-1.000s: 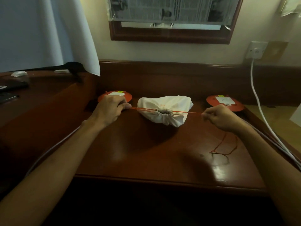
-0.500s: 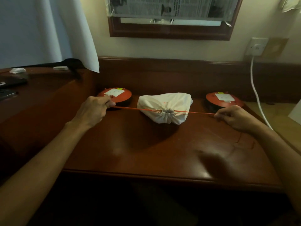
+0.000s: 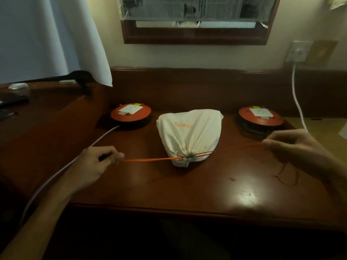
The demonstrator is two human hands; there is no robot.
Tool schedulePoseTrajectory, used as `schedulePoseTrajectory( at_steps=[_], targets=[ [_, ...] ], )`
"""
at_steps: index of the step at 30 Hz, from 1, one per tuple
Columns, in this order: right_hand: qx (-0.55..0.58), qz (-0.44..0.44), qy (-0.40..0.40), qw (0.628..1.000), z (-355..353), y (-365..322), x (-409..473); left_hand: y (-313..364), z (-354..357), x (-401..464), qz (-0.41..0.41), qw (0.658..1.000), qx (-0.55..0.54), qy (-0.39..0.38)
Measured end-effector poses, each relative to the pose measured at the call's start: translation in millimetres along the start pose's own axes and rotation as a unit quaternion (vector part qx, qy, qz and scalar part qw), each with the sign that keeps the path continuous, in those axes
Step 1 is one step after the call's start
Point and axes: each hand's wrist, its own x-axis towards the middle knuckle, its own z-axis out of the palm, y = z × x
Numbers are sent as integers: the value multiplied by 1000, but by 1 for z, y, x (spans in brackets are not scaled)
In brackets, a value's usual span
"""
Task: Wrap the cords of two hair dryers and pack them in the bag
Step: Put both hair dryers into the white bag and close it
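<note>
One white bag [image 3: 189,132] lies at the middle of the wooden desk [image 3: 187,186], its mouth cinched shut and facing the near edge, with orange drawstrings [image 3: 150,159] running out to both sides. The left hand [image 3: 97,162] is closed on the left strings and the right hand [image 3: 296,145] pinches the right ones. Two round red reels [image 3: 130,112] [image 3: 261,117] flank the bag, one per side, well apart from it.
</note>
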Motion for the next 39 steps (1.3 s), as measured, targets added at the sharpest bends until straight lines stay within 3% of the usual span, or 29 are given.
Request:
schedulePoseTrajectory(
  at_steps=[4,8,10,14,17,19,21,24,28,33,39],
  targets=[
    [230,-9,9,973,-5,-32,42,38,-4,59,41,993,-95,55],
    [363,-2,90,927,3,-49,121,74,8,160,89,987,-109,73],
    [371,25,124,920,10,-53,163,87,18,211,103,990,-68,65],
    [213,55,169,961,41,-51,239,100,57,291,95,989,117,11],
    [-61,17,134,989,62,-41,271,97,82,318,76,965,251,-6],
    [-300,14,89,950,74,-32,283,89,91,323,79,953,291,-14],
    [-415,3,92,905,87,-21,285,81,99,318,98,959,265,-3],
    [-432,-14,74,899,113,2,285,69,120,301,65,971,229,21],
    [-466,50,15,883,137,48,279,35,158,277,-58,964,256,-49],
    [-461,11,86,883,145,77,276,11,183,270,-20,951,306,30],
    [-442,7,86,893,142,83,303,8,188,290,-9,937,346,55]
  ],
)
